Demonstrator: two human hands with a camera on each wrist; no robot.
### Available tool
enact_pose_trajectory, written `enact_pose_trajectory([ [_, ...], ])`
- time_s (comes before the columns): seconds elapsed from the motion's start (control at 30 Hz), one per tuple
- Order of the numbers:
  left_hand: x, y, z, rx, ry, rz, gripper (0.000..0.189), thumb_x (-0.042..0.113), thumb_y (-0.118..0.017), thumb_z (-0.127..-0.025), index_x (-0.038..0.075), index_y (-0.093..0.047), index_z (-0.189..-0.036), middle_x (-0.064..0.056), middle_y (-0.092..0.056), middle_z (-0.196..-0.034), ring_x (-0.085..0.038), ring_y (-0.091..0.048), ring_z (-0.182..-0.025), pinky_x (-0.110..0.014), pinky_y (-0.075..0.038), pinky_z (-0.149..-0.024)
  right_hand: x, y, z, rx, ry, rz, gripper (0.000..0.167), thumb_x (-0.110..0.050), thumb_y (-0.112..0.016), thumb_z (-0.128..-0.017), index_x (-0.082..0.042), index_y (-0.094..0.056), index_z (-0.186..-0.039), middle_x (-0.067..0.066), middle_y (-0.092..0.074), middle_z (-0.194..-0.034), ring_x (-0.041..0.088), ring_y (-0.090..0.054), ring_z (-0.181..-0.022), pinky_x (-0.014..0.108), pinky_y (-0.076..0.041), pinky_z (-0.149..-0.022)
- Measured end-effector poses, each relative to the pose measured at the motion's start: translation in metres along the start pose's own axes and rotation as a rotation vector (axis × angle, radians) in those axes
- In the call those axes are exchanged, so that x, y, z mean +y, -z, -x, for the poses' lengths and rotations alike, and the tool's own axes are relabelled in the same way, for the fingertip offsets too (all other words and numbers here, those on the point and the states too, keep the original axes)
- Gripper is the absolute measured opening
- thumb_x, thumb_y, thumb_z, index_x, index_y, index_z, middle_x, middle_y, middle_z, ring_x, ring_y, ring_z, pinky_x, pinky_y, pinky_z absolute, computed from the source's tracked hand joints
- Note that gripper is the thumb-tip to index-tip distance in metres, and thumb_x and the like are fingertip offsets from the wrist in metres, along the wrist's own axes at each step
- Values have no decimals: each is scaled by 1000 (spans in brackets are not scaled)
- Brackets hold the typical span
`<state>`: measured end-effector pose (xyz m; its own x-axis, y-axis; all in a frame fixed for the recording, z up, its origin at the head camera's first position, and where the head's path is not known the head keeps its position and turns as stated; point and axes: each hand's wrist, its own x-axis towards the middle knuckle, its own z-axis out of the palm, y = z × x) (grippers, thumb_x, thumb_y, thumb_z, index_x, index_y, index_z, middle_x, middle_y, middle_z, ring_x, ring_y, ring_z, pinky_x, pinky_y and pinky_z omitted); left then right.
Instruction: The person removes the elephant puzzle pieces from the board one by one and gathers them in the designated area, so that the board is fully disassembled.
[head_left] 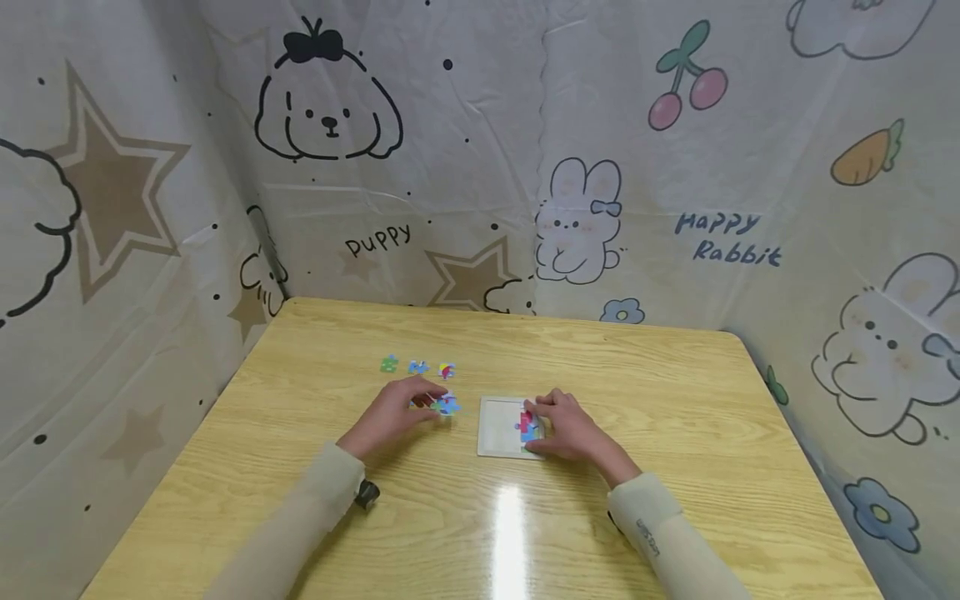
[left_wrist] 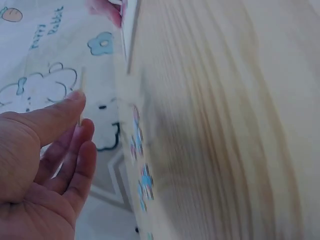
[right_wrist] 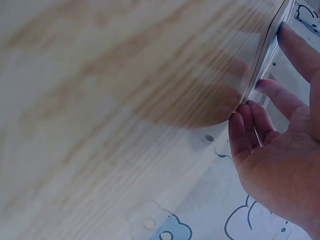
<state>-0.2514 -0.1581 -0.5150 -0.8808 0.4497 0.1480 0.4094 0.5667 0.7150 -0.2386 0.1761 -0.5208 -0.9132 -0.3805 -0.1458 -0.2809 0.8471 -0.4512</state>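
Observation:
In the head view my left hand [head_left: 401, 408] is over the table, left of a square puzzle tray [head_left: 497, 427]. Its thumb and fingertips pinch a mostly blue jigsaw piece [head_left: 447, 405], which appears edge-on as a thin pale strip [left_wrist: 81, 102] in the left wrist view. Joined pink and blue pieces [head_left: 528, 427] fill the tray's right side; the left side shows pale backing. My right hand [head_left: 567, 427] rests on the tray's right part, thumb and index finger spread, partly covering those pieces. In the right wrist view its fingertips [right_wrist: 241, 107] touch down along the tray's edge.
Behind the left hand lie three loose pieces in a row: a green piece [head_left: 389, 363], a blue piece [head_left: 417, 367] and a red-and-yellow one [head_left: 447, 370]. The wooden table [head_left: 637, 375] meets a cartoon-printed curtain [head_left: 465, 192] at its back and sides.

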Motion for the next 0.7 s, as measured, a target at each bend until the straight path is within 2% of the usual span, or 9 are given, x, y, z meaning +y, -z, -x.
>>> enact_pose_trajectory([
  [0.27, -22, 25, 6, 9, -12, -33, 36, 7, -79, -91, 4, -73, -126, -10, -75, -119, -20, -69, -97, -40, -58, -89, -1, -1, 0, 2, -4, -7, 77, -34, -86, -87, -13, -52, -153, 16, -51, -149, 32, -47, -125, 49, -47, -105],
  [0.53, -44, 44, 12, 20, 49, -53, 38, 10, -77, -93, 6, -71, -131, -9, -74, -121, -22, -69, -101, -43, -58, -90, -2, 0, 0, 2, -1, -2, 77, -33, -85, -87, -12, -52, -153, 17, -51, -148, 32, -47, -125, 49, -47, -105],
  [0.7, -58, 51, 13, 36, 51, -72, 39, 10, -78, -93, 5, -70, -131, -9, -74, -119, -23, -69, -100, -43, -58, -90, -3, 2, 2, -2, -2, -7, 77, -33, -85, -87, -12, -52, -152, 17, -51, -148, 32, -47, -125, 50, -47, -105],
])
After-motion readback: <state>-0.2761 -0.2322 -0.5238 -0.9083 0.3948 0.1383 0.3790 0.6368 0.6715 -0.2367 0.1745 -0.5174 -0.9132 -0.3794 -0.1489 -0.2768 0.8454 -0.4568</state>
